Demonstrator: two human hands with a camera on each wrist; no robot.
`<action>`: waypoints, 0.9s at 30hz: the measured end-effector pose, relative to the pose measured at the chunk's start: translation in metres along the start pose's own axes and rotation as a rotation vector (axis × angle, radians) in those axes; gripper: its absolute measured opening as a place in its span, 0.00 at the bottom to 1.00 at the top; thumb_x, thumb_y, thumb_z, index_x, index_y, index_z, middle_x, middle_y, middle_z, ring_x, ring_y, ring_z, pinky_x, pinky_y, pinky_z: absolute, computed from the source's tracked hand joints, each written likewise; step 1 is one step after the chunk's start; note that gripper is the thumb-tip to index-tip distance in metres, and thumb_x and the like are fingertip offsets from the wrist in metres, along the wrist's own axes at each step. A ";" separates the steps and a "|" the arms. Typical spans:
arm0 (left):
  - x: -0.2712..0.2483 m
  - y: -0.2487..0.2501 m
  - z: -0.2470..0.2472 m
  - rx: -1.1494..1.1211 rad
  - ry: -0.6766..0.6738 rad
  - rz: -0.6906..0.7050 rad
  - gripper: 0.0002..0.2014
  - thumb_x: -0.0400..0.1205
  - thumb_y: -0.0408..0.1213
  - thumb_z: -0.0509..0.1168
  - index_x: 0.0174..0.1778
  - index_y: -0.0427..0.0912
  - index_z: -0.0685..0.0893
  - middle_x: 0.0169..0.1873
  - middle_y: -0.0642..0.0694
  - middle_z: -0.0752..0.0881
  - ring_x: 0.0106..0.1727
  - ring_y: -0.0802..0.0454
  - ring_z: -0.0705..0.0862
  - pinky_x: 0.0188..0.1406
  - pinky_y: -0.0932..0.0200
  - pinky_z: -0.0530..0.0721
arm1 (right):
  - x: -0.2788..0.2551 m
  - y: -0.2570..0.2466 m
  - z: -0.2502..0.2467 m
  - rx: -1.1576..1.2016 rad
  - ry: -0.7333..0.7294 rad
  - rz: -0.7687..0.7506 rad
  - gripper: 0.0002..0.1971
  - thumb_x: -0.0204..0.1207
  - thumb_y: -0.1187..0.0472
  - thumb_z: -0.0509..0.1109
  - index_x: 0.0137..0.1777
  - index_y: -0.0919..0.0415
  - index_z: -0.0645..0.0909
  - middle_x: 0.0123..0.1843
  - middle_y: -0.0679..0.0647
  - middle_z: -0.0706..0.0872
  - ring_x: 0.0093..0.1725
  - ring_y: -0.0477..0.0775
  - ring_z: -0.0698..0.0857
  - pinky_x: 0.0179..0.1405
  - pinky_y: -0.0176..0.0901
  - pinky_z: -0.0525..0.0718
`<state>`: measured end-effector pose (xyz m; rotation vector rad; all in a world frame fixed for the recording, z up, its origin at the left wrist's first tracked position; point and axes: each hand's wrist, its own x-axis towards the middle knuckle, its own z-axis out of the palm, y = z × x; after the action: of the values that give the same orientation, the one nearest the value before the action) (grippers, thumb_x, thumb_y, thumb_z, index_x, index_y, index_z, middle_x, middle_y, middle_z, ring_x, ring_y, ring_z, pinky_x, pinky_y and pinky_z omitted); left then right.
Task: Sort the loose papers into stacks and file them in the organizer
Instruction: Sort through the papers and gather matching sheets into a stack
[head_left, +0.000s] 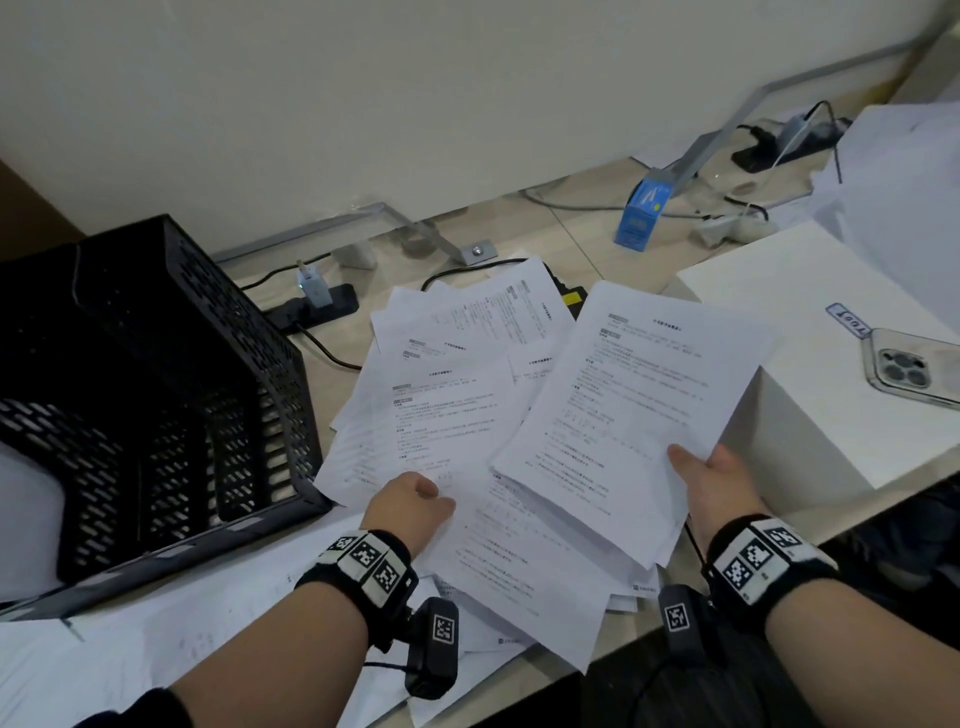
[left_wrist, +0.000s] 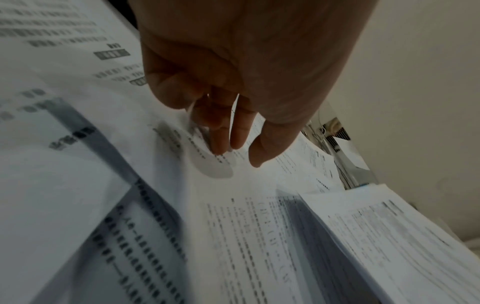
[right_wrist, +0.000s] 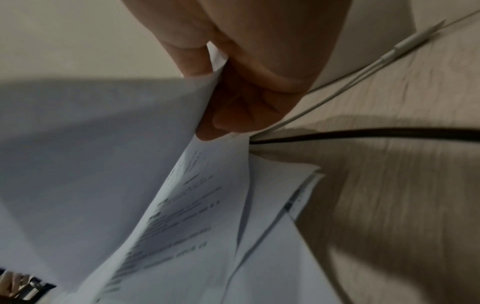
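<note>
A black perforated organizer (head_left: 156, 389) stands at the left of the table. Loose printed papers (head_left: 441, 395) lie fanned across the middle, also seen in the left wrist view (left_wrist: 259, 236). My left hand (head_left: 426, 493) (left_wrist: 202, 123) is on their near edge and pinches one loose sheet between thumb and fingers. My right hand (head_left: 696, 467) (right_wrist: 210, 82) holds a gathered stack of papers (head_left: 639, 415) (right_wrist: 116, 164) by its near right corner, lifted above the pile. The thumb is on top and the curled fingers (right_wrist: 246, 107) are underneath.
A white box (head_left: 779, 374) at the right carries a phone (head_left: 909, 369). Behind the papers lie a power strip with a charger (head_left: 322, 304), cables and a blue carton (head_left: 641, 213). More sheets lie under my left forearm (head_left: 156, 623). The table edge runs at the lower right.
</note>
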<state>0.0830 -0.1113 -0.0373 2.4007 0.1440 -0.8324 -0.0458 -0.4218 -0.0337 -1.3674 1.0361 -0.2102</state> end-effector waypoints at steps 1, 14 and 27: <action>-0.001 0.000 0.001 0.019 -0.014 0.001 0.11 0.77 0.46 0.72 0.53 0.49 0.84 0.49 0.52 0.87 0.53 0.50 0.85 0.54 0.55 0.83 | -0.003 -0.002 0.002 0.003 -0.008 0.003 0.09 0.81 0.60 0.70 0.58 0.52 0.87 0.58 0.52 0.92 0.58 0.59 0.90 0.67 0.61 0.83; -0.011 0.008 0.015 -0.383 -0.108 -0.089 0.13 0.78 0.36 0.73 0.57 0.47 0.81 0.48 0.46 0.87 0.43 0.47 0.87 0.35 0.56 0.85 | -0.014 0.023 0.009 -0.290 -0.145 0.068 0.08 0.81 0.63 0.70 0.49 0.49 0.88 0.52 0.53 0.93 0.51 0.58 0.90 0.63 0.61 0.86; -0.015 0.012 0.015 -0.510 -0.136 0.007 0.11 0.83 0.49 0.67 0.46 0.46 0.90 0.47 0.50 0.90 0.51 0.52 0.87 0.62 0.54 0.83 | -0.016 0.012 0.011 -0.192 -0.185 0.085 0.11 0.82 0.68 0.68 0.53 0.51 0.88 0.53 0.54 0.94 0.54 0.62 0.91 0.64 0.64 0.85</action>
<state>0.0659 -0.1285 -0.0318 1.8624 0.2598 -0.8354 -0.0522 -0.4000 -0.0377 -1.4815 0.9746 0.0805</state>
